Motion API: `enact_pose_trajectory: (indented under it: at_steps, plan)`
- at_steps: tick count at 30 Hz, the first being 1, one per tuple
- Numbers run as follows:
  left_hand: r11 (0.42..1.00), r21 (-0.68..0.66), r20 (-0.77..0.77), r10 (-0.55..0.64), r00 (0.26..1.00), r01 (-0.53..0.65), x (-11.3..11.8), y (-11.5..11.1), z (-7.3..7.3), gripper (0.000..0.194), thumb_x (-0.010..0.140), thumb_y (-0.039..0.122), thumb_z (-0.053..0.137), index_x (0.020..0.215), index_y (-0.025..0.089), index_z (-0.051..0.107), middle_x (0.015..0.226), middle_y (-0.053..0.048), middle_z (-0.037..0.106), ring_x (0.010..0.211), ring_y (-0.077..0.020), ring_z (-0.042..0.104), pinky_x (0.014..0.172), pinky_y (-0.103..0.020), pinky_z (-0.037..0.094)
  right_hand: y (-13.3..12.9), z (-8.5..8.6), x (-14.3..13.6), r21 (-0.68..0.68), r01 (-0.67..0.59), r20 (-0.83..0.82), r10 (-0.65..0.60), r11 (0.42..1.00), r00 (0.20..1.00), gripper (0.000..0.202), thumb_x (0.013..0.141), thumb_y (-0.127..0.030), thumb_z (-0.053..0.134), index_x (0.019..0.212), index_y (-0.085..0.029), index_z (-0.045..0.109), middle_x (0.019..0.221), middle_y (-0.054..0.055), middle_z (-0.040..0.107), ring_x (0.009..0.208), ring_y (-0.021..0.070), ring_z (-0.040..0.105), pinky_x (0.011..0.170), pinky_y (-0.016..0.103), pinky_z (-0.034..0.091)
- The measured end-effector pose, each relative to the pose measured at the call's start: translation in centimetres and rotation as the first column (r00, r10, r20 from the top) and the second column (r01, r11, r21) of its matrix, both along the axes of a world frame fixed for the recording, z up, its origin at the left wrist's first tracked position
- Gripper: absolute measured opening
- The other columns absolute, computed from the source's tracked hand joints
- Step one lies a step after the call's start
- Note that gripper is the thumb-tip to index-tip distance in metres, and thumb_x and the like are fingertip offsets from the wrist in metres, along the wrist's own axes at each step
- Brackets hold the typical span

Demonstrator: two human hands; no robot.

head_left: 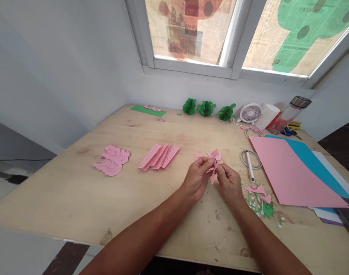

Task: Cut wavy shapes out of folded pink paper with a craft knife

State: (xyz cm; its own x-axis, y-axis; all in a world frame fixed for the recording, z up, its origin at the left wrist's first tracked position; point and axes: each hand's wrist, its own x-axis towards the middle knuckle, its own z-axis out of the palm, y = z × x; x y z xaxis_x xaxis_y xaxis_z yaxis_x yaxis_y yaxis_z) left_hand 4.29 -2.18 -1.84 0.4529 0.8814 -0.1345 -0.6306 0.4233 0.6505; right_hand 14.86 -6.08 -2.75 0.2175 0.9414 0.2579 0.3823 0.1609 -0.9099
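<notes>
A pink paper cutout point(215, 154) is over the counter point(128, 206), pinched by the left hand point(196, 177) at its left and the right hand point(230, 182) at its right. Left of the cutout lies folded pink paper point(159, 157).

Opens wide over the near-left tabletop point(88, 204); runs into scraps point(268, 209), pen point(250, 166) and sheets point(297, 172) rightward, pleated paper point(159, 156) beyond.

I watch through one head-worn camera, looking forward and down from the near side of the table point(128, 202); the left hand point(196, 177) and right hand point(228, 181) sit close, below centre, while the window point(241, 36), farther off, is cropped above.
</notes>
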Motion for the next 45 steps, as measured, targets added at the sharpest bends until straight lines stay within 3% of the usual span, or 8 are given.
enact_pose_trajectory:
  at_steps: [17,32,40,45]
  plan:
    - [1.0,0.013,0.006,-0.027,1.0,0.027,0.0,0.0,0.0,0.013,0.069,0.025,0.069,0.068,0.015,0.061,0.074,-0.002,0.056,0.072,-0.0106,0.05,0.069,-0.024,0.039,-0.2,0.1,-0.1,-0.006,0.009,-0.007,-0.009,1.0,1.0,0.032,0.087,-0.038,0.044,0.066,-0.017,0.055,0.059,-0.002,0.05,0.057,0.0128,0.045,0.055,0.023,0.034]
    - [1.0,-0.003,-0.001,-0.018,1.0,0.018,0.0,0.0,0.0,0.015,0.067,0.026,0.071,0.068,0.014,0.061,0.073,-0.002,0.056,0.072,-0.0115,0.051,0.073,-0.026,0.041,-0.1,0.0,0.1,-0.021,0.03,0.012,-0.03,0.999,0.999,0.033,0.085,-0.04,0.046,0.074,-0.015,0.064,0.059,-0.001,0.053,0.058,0.0141,0.047,0.055,0.024,0.036]
    - [0.999,0.028,-0.031,-0.024,0.999,0.025,-0.2,0.1,0.3,0.015,0.067,0.027,0.07,0.067,0.014,0.062,0.072,-0.002,0.058,0.07,-0.0113,0.052,0.07,-0.025,0.041,0.0,-0.1,0.3,-0.007,0.029,-0.003,-0.029,1.0,1.0,0.034,0.085,-0.04,0.045,0.062,-0.017,0.054,0.055,-0.002,0.045,0.055,0.013,0.04,0.052,0.024,0.032]
    - [0.999,0.039,-0.078,-0.014,0.997,0.018,-0.7,0.5,0.9,0.016,0.068,0.027,0.069,0.077,0.015,0.065,0.08,-0.006,0.063,0.076,-0.0147,0.056,0.072,-0.028,0.042,0.3,-0.5,0.8,-0.036,-0.004,-0.06,0.002,0.999,0.998,0.035,0.084,-0.042,0.044,0.061,-0.018,0.052,0.055,-0.002,0.042,0.057,0.0144,0.041,0.053,0.025,0.033]
